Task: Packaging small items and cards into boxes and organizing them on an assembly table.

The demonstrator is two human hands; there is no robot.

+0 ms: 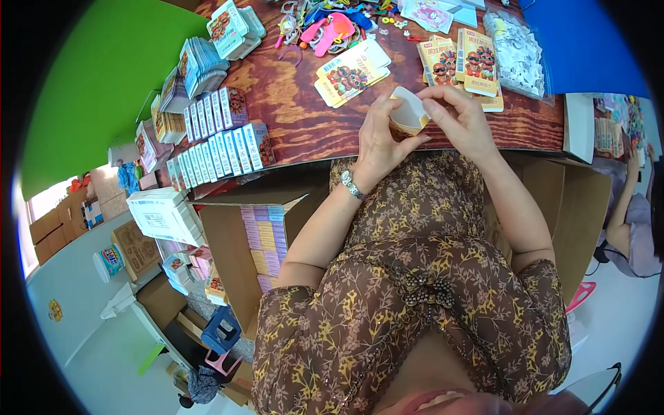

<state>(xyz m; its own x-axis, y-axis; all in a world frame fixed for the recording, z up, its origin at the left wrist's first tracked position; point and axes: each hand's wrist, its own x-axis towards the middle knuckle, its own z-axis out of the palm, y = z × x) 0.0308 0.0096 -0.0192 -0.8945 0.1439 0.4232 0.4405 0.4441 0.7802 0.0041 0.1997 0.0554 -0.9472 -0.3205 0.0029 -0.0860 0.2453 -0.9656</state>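
Observation:
A small yellow carton [409, 114], its top open and white inside, is held just over the table's near edge. My left hand [379, 135] wraps round its left side, fingers behind and thumb in front. On the carton's right, my right hand [460, 121] is closed with thumb and fingertips at the rim by a flap. Beyond my hands lie flattened yellow cartons [354, 75] with cartoon figures printed on them. Right of these, yellow packs [477, 61] with the same figures lie in overlapping piles.
A clear bag of small white pieces [515, 55] lies at the far right. Colourful plastic trinkets [335, 33] are heaped at the back. Rows of small boxes [218, 155] and card stacks [200, 66] line the left side. An open cardboard box [232, 256] with small boxes stands below the table.

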